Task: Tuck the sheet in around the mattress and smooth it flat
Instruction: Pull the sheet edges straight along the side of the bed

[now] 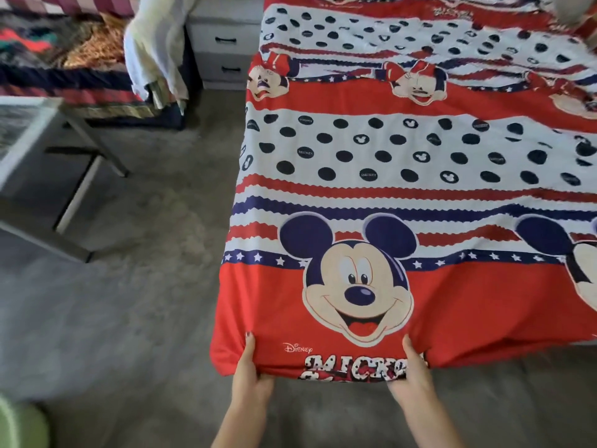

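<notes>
A red, white and navy cartoon-mouse sheet (403,189) covers the mattress, running from the near foot end to the far top right. Its red lower border hangs over the foot edge. My left hand (250,371) grips the sheet at the near left corner, thumb on top and fingers hidden under the edge. My right hand (412,371) grips the same edge further right, below the big mouse face, with its fingers also tucked under the fabric. The mattress itself is hidden by the sheet.
Grey carpet (145,286) lies left of the bed. A white table with metal legs (38,150) stands at the left. A grey nightstand with drawers (223,43) sits beside the bed head. Another bed with patterned covers (64,59) and draped white cloth is far left.
</notes>
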